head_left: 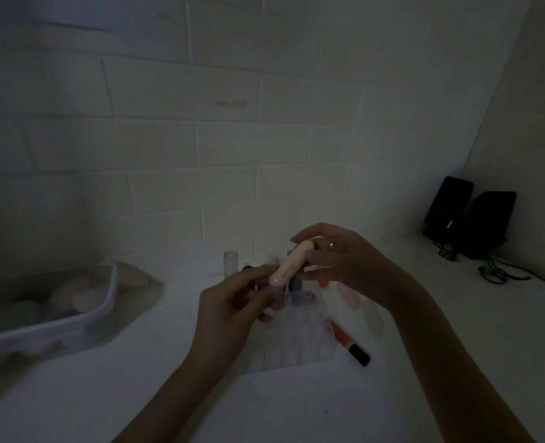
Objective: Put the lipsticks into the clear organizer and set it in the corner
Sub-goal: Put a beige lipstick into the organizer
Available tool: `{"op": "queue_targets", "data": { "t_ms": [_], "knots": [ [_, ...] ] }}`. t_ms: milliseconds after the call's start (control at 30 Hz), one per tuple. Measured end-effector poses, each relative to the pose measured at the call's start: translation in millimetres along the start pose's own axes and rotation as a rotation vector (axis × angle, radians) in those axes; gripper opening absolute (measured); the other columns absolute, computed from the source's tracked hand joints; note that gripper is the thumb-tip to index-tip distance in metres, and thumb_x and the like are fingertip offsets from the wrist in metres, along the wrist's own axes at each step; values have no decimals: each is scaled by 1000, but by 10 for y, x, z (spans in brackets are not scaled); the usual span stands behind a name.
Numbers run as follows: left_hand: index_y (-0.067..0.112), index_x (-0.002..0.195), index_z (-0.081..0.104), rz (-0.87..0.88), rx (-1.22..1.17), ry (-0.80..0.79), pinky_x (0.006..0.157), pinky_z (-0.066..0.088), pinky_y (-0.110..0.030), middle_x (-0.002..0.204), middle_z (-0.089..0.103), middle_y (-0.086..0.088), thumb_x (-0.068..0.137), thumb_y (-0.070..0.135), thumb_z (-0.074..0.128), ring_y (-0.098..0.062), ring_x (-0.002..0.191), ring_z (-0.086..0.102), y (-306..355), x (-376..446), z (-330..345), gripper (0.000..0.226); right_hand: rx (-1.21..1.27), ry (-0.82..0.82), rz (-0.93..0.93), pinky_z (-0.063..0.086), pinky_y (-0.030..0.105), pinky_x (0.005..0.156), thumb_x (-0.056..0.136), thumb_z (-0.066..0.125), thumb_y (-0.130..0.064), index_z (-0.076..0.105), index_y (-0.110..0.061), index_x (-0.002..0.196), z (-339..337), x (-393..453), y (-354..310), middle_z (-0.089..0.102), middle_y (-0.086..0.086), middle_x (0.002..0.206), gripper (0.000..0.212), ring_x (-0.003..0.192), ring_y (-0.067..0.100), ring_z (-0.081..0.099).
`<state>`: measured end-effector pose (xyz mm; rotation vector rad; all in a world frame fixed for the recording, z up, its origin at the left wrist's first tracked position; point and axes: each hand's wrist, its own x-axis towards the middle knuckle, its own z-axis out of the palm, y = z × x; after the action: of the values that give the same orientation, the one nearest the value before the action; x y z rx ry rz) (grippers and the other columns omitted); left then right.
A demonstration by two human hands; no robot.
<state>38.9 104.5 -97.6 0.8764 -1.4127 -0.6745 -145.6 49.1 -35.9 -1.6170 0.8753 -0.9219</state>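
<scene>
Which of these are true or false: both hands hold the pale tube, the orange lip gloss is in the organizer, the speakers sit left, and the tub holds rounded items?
1. Both hands hold the pale lipstick tube. True: the left hand and right hand grip it.
2. The orange lip gloss stands in the clear organizer. False: it lies on the counter beside it.
3. The black speakers sit at the left. False: they stand in the right corner.
4. The plastic tub holds rounded items. True.
</scene>
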Motion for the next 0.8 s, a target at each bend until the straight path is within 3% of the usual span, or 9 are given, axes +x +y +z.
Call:
{"op": "queue_targets", "data": {
  "t_ms": [100, 200, 300, 400, 500, 633, 733, 800],
  "knots": [
    [20, 102, 69, -75, -113, 46, 51, 48, -16, 68, 72, 5, 84, 1, 60, -8, 57, 64, -1, 62, -33, 27, -19, -32, 46, 58, 25, 61, 88, 56, -3, 57, -7, 84, -5, -10, -25, 60, 20, 96, 6, 73, 19, 65],
    [12, 101, 68, -78, -146, 47, 46, 42, -19, 64, 68, -8, 86, 1, 58, -15, 53, 57, -17, 104, -83, 21, -110, -39, 98, 60, 39, 69, 86, 62, -8, 59, -13, 72, 46, -3, 20, 61, 19, 93, 15, 73, 24, 65],
    [6, 91, 64, -64, -158, 60, 44, 41, -20, 61, 66, -10, 86, -1, 57, -16, 48, 55, -33, 114, -96, 11, -178, -74, 87, 60, 50, 74, 85, 64, -10, 63, -21, 85, 131, 15, 41, 68, 13, 95, 11, 82, 28, 71],
    [-2, 84, 58, -74, -182, 65, 44, 41, -22, 57, 66, -11, 85, -1, 57, -18, 45, 52, -37, 116, -93, 2, -121, -198, 139, 60, 35, 68, 86, 62, -6, 60, -34, 111, 168, -8, 3, 63, 16, 106, 38, 87, 18, 71],
    [-7, 74, 46, -73, -168, 77, 44, 40, -20, 53, 64, -14, 86, -3, 58, -18, 43, 50, -59, 113, -78, 17, -183, -273, 109, 59, 26, 68, 88, 58, -3, 57, -36, 117, 227, -35, -21, 56, 21, 118, 44, 86, 10, 69],
    [-3, 77, 50, -64, -106, 113, 46, 44, -23, 62, 66, -15, 83, -3, 61, -20, 49, 56, -67, 116, -75, 13, -344, -123, -1, 61, 40, 71, 85, 62, -6, 58, -39, 109, 159, 2, -47, 63, 1, 100, 41, 88, 19, 68],
    [6, 79, 54, -66, -69, 243, 59, 52, -34, 74, 70, -5, 82, 1, 66, -22, 62, 63, -80, 154, -140, 14, -271, 97, -64, 59, 52, 74, 84, 61, -1, 56, -30, 108, -118, -30, -77, 62, 11, 97, 38, 84, 39, 68],
    [8, 81, 51, -56, -22, 334, 57, 54, -34, 79, 66, -5, 83, 7, 67, -22, 63, 65, -70, 179, -199, 17, -240, 176, -112, 59, 49, 78, 83, 62, 0, 55, -26, 107, -275, -59, -39, 60, 13, 94, 36, 87, 38, 67]
  ]
}}
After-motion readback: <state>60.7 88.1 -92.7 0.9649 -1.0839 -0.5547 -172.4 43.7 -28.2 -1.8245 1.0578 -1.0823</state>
